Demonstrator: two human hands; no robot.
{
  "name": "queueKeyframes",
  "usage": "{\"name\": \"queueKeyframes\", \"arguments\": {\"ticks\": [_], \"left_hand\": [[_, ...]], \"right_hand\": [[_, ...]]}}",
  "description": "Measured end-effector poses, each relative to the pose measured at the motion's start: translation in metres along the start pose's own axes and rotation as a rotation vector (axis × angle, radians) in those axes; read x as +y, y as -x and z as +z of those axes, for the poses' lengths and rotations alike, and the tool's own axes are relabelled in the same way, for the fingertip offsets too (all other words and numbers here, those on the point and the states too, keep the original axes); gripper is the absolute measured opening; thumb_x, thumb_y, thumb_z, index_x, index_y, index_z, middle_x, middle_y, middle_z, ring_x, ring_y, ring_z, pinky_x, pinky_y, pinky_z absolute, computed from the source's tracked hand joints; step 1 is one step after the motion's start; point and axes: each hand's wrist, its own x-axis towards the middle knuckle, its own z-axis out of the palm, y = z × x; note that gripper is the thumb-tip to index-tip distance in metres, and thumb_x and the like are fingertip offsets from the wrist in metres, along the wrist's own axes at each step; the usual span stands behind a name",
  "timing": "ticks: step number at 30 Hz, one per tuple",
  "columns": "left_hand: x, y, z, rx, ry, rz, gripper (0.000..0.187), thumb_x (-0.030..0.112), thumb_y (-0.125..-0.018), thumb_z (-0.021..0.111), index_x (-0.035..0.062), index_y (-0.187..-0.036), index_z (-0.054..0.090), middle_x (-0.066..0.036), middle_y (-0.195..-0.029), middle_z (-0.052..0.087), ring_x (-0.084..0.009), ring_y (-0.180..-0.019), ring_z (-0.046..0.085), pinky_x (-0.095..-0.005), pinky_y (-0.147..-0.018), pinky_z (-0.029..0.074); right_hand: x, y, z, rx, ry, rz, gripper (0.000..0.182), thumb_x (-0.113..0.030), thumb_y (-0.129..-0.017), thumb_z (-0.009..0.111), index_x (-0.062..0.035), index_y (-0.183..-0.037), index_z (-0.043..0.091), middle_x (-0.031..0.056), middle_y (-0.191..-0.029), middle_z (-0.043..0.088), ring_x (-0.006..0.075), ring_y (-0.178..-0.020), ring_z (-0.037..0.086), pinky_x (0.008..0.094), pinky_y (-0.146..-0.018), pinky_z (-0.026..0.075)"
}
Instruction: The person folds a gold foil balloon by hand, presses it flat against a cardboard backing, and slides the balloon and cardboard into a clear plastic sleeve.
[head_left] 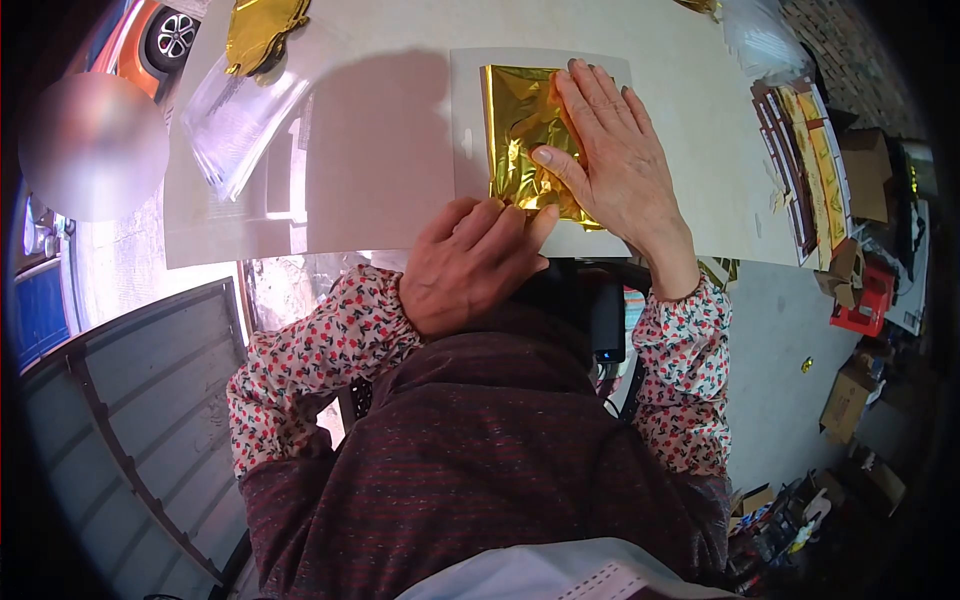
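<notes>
On the pale table (690,60), a thin sheet (468,120) is laid near the front edge; at the far right a pile of printed cards (805,175) is stacked, and towards the left the clear plastic (245,115) is spread; upon the sheet, close to the person, the shiny gold packet (512,90) is set, its right side covered and its contents hidden. By the right hand (628,160) the packet is pressed from above, palm down, with the fingers stretched out and the thumb laid across the gold; the left hand (465,260) is curled at the near edge, close to the other but not joined with it; whether anything is pinched there cannot be told. The step in hand is judged to be the flattening of the packet and the working of its near edge; for the next move, firm right-hand pressure and careful fingertips (549,212) seem called for, lest the thin gold be torn.
</notes>
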Motion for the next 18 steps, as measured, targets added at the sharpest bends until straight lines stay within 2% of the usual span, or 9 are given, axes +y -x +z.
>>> {"name": "queueKeyframes", "arguments": {"ticks": [1, 10, 13, 16, 17, 18], "left_hand": [[-0.002, 0.000, 0.000, 0.013, -0.007, 0.023, 0.056, 0.028, -0.085, 0.070, 0.0007, -0.131, 0.057, -0.007, -0.101, 0.054, -0.0225, -0.097, 0.057, -0.0362, -0.088, 0.047], [-0.001, 0.005, -0.008, -0.039, 0.046, -0.062, 0.052, 0.028, -0.084, 0.072, 0.0083, -0.131, 0.060, -0.009, -0.115, 0.060, -0.0276, -0.106, 0.059, -0.0414, -0.091, 0.046], [-0.008, 0.017, -0.009, 0.059, 0.160, -0.117, 0.047, 0.021, -0.083, 0.074, 0.0086, -0.126, 0.062, -0.008, -0.110, 0.063, -0.0287, -0.103, 0.060, -0.0421, -0.093, 0.046], [-0.022, 0.028, -0.015, 0.092, 0.138, -0.241, 0.040, 0.015, -0.081, 0.074, 0.0085, -0.120, 0.065, -0.008, -0.106, 0.065, -0.0298, -0.103, 0.060, -0.0433, -0.093, 0.046], [-0.022, 0.027, -0.016, 0.088, 0.189, -0.286, 0.035, 0.008, -0.078, 0.074, 0.0083, -0.113, 0.069, -0.008, -0.110, 0.066, -0.0301, -0.106, 0.060, -0.0437, -0.093, 0.047], [-0.022, 0.025, -0.018, 0.082, 0.185, -0.262, 0.035, 0.008, -0.078, 0.074, 0.0083, -0.113, 0.069, -0.008, -0.111, 0.065, -0.0301, -0.106, 0.060, -0.0438, -0.093, 0.046]], "right_hand": [[0.000, 0.000, 0.000, -0.001, -0.003, 0.000, 0.077, -0.060, -0.097, 0.049, -0.0045, -0.150, 0.040, 0.0161, -0.156, 0.039, 0.0304, -0.146, 0.033, 0.0448, -0.122, 0.023], [0.000, 0.001, -0.001, -0.007, 0.003, 0.006, 0.077, -0.060, -0.097, 0.049, -0.0059, -0.151, 0.040, 0.0153, -0.157, 0.038, 0.0295, -0.147, 0.032, 0.0444, -0.122, 0.023], [0.001, 0.000, 0.001, -0.011, 0.002, 0.012, 0.076, -0.060, -0.097, 0.049, -0.0067, -0.152, 0.039, 0.0147, -0.158, 0.037, 0.0287, -0.148, 0.031, 0.0442, -0.122, 0.022], [0.003, 0.001, 0.002, -0.022, 0.007, 0.013, 0.076, -0.059, -0.097, 0.049, -0.0070, -0.152, 0.039, 0.0143, -0.158, 0.037, 0.0283, -0.148, 0.030, 0.0441, -0.122, 0.021], [0.003, 0.001, 0.002, -0.023, 0.007, 0.012, 0.076, -0.059, -0.097, 0.049, -0.0070, -0.152, 0.039, 0.0143, -0.158, 0.037, 0.0282, -0.148, 0.030, 0.0442, -0.122, 0.021], [0.003, 0.001, 0.002, -0.023, 0.008, 0.009, 0.076, -0.059, -0.097, 0.049, -0.0069, -0.152, 0.039, 0.0143, -0.158, 0.036, 0.0282, -0.148, 0.030, 0.0443, -0.122, 0.021]]}}
